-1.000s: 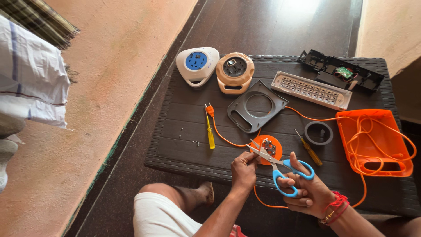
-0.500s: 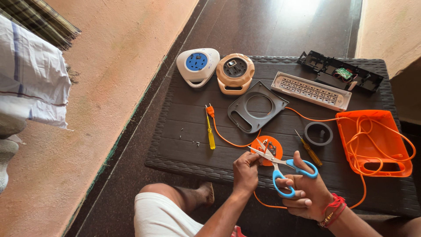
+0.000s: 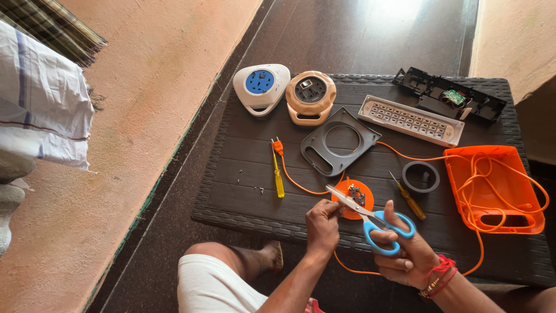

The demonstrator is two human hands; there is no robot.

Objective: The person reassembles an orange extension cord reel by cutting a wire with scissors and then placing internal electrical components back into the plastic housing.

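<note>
Head view looks down on a dark woven table [image 3: 249,191] with the person's two hands at its near edge. Right hand [image 3: 405,252] holds blue-handled scissors [image 3: 370,223], thumb through one loop and fingers curled through the other, the blades parted and pointing up and left. Left hand [image 3: 322,226] has its fingertips pressed together in a pinch on a thin orange cable [image 3: 301,185] right at the blades; whether the blades touch the cable I cannot tell. Just beyond the fingers of both hands lies a round orange disc [image 3: 350,188] with small metal parts on it, partly covered by the blade tips. Left of the left fingers, a yellow-handled screwdriver [image 3: 278,179] lies on the table; just beyond the right thumb sits a second, smaller screwdriver [image 3: 409,197], and past that a dark ring [image 3: 421,177]. Further off from the fingers rest a grey plate with a round hole [image 3: 339,142], a white and blue triangular reel housing [image 3: 260,87], a peach-coloured one [image 3: 311,95] and a long white panel with rows of small lamps [image 3: 411,120]. Well to the right of the right hand an orange shell [image 3: 492,185] holds loops of the same cable
</note>
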